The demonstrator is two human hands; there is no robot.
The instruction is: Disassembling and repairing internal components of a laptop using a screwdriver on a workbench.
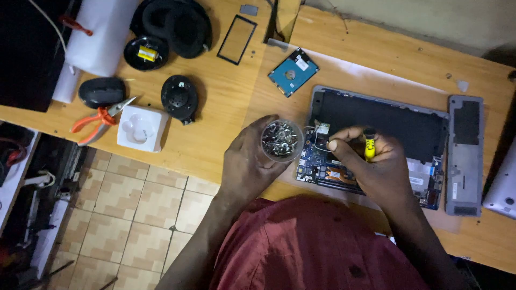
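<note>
Your left hand (248, 164) is holding a cup of screws (281, 140) left of the opened laptop (376, 145) lying on the table (215, 129); a hard drive (293, 71) is sitting behind it.

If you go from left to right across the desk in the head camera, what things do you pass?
Orange-handled pliers → white square plastic case → left hand holding a clear round cup of screws → right hand gripping a yellow screwdriver → grey rectangular laptop cover panel.

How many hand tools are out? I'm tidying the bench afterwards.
2 that I can see. Orange-handled pliers lie at the left of the desk beside the white box; a yellow screwdriver is in the right hand over the opened laptop. Others may be hidden.
</note>
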